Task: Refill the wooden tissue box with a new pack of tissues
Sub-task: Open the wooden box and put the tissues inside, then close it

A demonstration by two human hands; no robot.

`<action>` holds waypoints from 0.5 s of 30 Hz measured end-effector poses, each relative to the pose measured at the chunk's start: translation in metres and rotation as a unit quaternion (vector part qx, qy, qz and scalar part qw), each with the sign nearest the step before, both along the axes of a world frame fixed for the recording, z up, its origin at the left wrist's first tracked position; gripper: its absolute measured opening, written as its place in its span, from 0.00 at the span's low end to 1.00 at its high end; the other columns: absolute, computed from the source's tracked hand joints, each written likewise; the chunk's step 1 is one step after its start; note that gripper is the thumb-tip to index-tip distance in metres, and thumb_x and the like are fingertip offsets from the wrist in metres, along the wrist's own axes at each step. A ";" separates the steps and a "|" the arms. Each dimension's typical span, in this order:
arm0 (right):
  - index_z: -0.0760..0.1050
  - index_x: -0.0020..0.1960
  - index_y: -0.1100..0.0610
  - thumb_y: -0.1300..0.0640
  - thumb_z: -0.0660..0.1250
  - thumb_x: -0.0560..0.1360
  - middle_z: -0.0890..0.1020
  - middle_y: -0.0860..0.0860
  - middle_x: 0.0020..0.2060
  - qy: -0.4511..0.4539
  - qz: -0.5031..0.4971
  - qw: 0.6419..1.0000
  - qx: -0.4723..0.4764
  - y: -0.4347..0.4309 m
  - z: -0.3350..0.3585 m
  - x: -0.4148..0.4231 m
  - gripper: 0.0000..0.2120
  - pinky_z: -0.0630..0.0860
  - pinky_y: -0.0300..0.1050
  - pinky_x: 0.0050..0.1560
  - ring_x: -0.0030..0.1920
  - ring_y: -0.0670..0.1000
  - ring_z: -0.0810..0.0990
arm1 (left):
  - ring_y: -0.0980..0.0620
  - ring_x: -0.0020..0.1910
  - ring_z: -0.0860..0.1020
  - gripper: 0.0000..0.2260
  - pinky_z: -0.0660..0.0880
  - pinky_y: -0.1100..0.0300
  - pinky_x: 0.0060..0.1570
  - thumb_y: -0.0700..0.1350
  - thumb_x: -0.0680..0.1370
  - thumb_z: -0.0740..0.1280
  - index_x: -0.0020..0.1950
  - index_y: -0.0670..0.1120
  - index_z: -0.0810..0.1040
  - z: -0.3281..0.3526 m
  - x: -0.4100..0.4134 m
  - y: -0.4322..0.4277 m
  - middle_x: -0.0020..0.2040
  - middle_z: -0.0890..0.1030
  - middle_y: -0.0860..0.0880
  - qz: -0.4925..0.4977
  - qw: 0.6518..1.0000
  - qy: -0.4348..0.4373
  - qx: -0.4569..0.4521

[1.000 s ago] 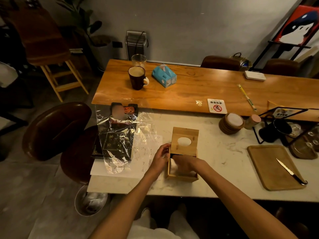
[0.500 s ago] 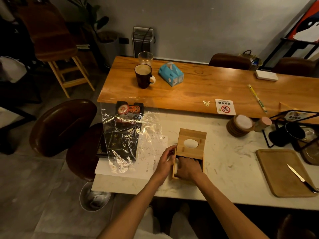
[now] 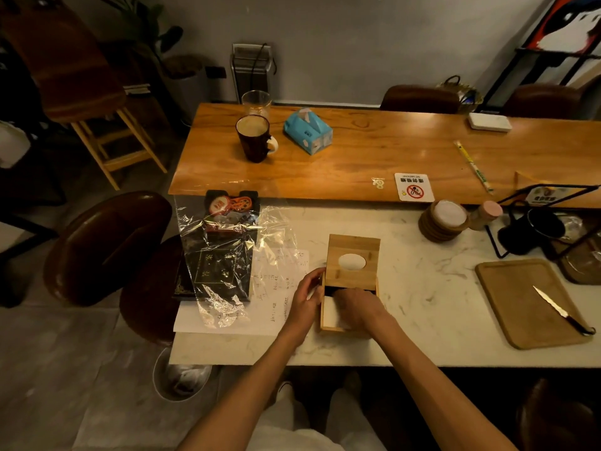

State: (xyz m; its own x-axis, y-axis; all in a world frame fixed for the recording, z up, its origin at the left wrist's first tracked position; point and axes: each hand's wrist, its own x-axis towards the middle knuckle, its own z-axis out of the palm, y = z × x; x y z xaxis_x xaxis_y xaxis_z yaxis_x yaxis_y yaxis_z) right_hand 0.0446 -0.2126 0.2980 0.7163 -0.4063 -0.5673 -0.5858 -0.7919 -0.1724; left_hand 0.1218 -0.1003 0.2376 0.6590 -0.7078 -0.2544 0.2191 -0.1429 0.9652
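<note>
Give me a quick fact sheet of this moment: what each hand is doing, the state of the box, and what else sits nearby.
left hand: steadies the left side of the wooden tissue box
right hand: presses down on the white tissues inside the box
lid: slid partway back, oval slot showing
surface: white marble table
left of box: crumpled clear plastic wrap
right of box: wooden board with a knife on it
far table: mug, blue tissue pack
</note>
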 end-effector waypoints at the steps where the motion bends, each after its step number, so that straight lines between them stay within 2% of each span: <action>1: 0.72 0.67 0.52 0.61 0.61 0.77 0.80 0.56 0.59 0.006 -0.004 1.000 0.008 -0.001 0.001 0.000 0.20 0.78 0.53 0.55 0.57 0.59 0.80 | 0.53 0.68 0.72 0.16 0.69 0.47 0.69 0.45 0.81 0.62 0.68 0.54 0.73 0.000 0.000 0.000 0.68 0.75 0.52 0.001 1.000 0.000 0.001; 4: 0.71 0.68 0.53 0.62 0.59 0.78 0.78 0.56 0.63 0.002 0.020 1.000 -0.001 -0.003 0.002 0.002 0.19 0.75 0.53 0.62 0.62 0.58 0.77 | 0.54 0.69 0.71 0.16 0.69 0.48 0.69 0.48 0.80 0.63 0.67 0.58 0.74 0.002 0.002 -0.001 0.68 0.74 0.53 0.010 1.000 0.003 0.011; 6: 0.68 0.71 0.51 0.63 0.58 0.78 0.75 0.55 0.67 -0.006 0.044 0.999 0.002 -0.002 0.004 0.004 0.23 0.73 0.53 0.65 0.65 0.57 0.75 | 0.55 0.70 0.68 0.16 0.69 0.53 0.68 0.46 0.80 0.64 0.66 0.61 0.73 0.004 0.005 0.000 0.71 0.71 0.53 0.013 1.000 0.012 0.020; 10: 0.64 0.73 0.49 0.62 0.59 0.78 0.73 0.56 0.69 0.008 0.068 0.998 0.018 -0.001 0.009 0.004 0.25 0.73 0.55 0.64 0.66 0.60 0.75 | 0.59 0.69 0.66 0.19 0.68 0.58 0.65 0.44 0.80 0.65 0.65 0.65 0.71 0.009 0.008 0.001 0.71 0.69 0.55 0.015 1.000 0.010 0.026; 15: 0.63 0.72 0.44 0.52 0.65 0.73 0.73 0.54 0.69 0.000 0.029 1.000 0.011 0.006 0.003 -0.003 0.28 0.72 0.59 0.64 0.66 0.62 0.74 | 0.64 0.67 0.68 0.16 0.68 0.57 0.68 0.43 0.80 0.64 0.66 0.58 0.73 0.012 0.002 -0.002 0.68 0.72 0.55 0.025 0.999 -0.016 0.019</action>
State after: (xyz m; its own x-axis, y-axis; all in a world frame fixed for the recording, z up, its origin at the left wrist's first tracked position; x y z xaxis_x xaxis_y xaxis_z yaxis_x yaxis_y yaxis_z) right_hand 0.0415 -0.2065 0.3012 0.7382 -0.3518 -0.5756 -0.5396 -0.8200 -0.1909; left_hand 0.1243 -0.1020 0.2494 0.7013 -0.6645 -0.2581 0.1954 -0.1690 0.9660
